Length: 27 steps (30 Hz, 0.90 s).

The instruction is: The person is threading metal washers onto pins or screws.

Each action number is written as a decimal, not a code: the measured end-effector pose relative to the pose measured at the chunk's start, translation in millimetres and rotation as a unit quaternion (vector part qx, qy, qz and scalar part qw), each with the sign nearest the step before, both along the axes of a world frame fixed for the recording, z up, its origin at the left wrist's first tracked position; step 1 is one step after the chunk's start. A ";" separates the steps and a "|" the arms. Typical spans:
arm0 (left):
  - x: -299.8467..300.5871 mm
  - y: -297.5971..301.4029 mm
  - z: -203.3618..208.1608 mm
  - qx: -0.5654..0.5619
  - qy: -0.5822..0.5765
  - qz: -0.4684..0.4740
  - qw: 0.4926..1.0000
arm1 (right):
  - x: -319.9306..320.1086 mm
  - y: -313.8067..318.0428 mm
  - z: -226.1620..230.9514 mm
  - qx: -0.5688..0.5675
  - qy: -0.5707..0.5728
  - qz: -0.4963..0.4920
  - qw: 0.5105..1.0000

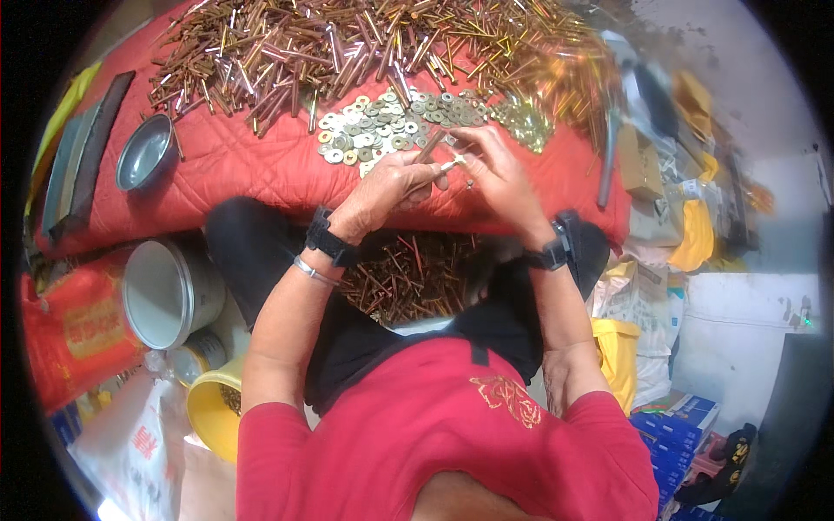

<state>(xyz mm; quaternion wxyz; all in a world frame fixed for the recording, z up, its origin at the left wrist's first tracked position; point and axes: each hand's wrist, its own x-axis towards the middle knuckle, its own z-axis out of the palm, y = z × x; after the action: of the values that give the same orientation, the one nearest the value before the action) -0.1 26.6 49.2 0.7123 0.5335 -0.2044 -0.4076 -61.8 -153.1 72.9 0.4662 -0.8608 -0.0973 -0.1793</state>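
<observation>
Over the near edge of the red quilted cover [261, 187], my two hands meet. My left hand [395, 187] is closed round slim metal rods; a brownish rod [429, 146] sticks up from its fingers, and a silvery rod [447, 166] points to the right. My right hand [499, 174] is slightly blurred, its fingers pinched at the silvery rod's end; what small piece they hold there is too small to make out. Just beyond the hands lies a spread of flat round washers [373, 126], mostly silvery. A large heap of copper- and gold-coloured metal rods [347, 43] covers the far side.
A metal bowl [146, 153] sits on the cover at left. Between my legs, more rods [408, 276] lie in a pile. White [158, 293] and yellow [208, 412] buckets stand at lower left. Cartons [638, 165], bags [615, 356] and blue boxes [673, 434] line the right.
</observation>
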 end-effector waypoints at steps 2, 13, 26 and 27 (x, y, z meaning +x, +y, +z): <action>1.7 -1.2 -3.3 -0.006 0.003 0.004 1.000 | 1.6 3.5 2.6 -0.001 0.006 -0.005 1.000; 0.2 -2.7 -3.6 0.002 0.028 -0.014 0.999 | -0.7 4.8 11.2 -0.001 0.120 -0.043 0.992; 2.3 -6.1 -4.0 0.001 0.074 -0.013 0.997 | -0.8 1.0 -6.1 -0.003 0.006 -0.025 1.000; -0.5 -8.7 -2.7 0.013 0.080 -0.018 0.997 | -0.2 -2.3 -9.3 0.003 0.018 -0.032 0.999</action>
<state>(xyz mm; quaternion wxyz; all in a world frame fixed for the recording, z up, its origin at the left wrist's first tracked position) -0.6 18.0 46.5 0.7119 0.5043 -0.1511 -0.4649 -62.0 -155.5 63.6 0.4643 -0.8652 -0.0607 -0.1795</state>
